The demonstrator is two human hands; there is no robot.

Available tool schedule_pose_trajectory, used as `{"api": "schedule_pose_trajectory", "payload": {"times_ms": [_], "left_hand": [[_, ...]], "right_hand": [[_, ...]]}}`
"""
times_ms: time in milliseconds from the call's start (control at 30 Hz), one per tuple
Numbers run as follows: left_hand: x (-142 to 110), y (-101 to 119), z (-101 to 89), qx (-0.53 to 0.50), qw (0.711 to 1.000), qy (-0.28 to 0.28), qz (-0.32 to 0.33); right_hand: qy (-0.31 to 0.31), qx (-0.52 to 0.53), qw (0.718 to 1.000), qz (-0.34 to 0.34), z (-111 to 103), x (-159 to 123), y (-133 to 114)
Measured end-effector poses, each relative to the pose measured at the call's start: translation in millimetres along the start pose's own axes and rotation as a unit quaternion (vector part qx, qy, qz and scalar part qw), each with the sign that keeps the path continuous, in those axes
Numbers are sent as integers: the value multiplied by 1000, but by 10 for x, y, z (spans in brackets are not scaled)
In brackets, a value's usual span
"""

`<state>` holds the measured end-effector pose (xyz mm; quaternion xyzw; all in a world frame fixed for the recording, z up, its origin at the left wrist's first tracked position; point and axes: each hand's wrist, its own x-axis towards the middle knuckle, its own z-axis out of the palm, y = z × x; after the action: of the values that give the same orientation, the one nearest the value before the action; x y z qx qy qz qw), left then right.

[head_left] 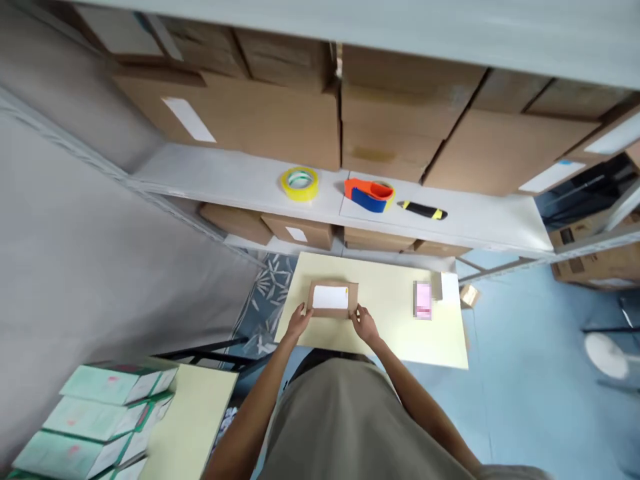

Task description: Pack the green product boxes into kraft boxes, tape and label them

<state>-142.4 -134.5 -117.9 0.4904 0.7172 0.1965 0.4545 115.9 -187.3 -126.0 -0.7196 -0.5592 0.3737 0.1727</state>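
A small flat brown cardboard box (331,313) rests on the pale yellow table (385,333) in front of me. On its upper face is a white label (330,297) with a small yellow-orange mark near one corner. My left hand (299,321) grips the box at its near left corner, fingers bent against the edge. At the near right corner, my right hand (365,325) pinches the box between thumb and fingers. The box's underside is hidden.
A shelf (240,177) beyond the table holds yellow tape (300,185), an orange-and-blue tape dispenser (369,195) and a black-and-yellow cutter (423,211). Large cartons (290,120) stand behind them. A pink item (423,300) lies on the table's right; green-white boxes (75,417) are stacked lower left.
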Motion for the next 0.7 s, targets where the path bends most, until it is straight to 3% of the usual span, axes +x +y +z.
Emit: {"api": "schedule_pose_trajectory", "payload": {"times_ms": [67,133,300,433,567,700], "left_hand": [[24,-59,65,-13,999,-42,-1],[58,-64,177,-22,996,-86,6],[68,87,652,-56,980,-185,57],[-31,246,1041,-37,969,-230,85],[-88,337,1229,26,972,-223,69],[-94,508,1348,62,984,-149,74]], "right_hand": [[-8,11,1000,17,106,-104,85],[-4,22,999,37,64,-144,183],[59,41,994,84,-339,-344,579],[94,41,989,111,-579,-545,855],[93,31,988,123,-660,-580,1001],[88,5,989,122,-894,-484,1191]]}}
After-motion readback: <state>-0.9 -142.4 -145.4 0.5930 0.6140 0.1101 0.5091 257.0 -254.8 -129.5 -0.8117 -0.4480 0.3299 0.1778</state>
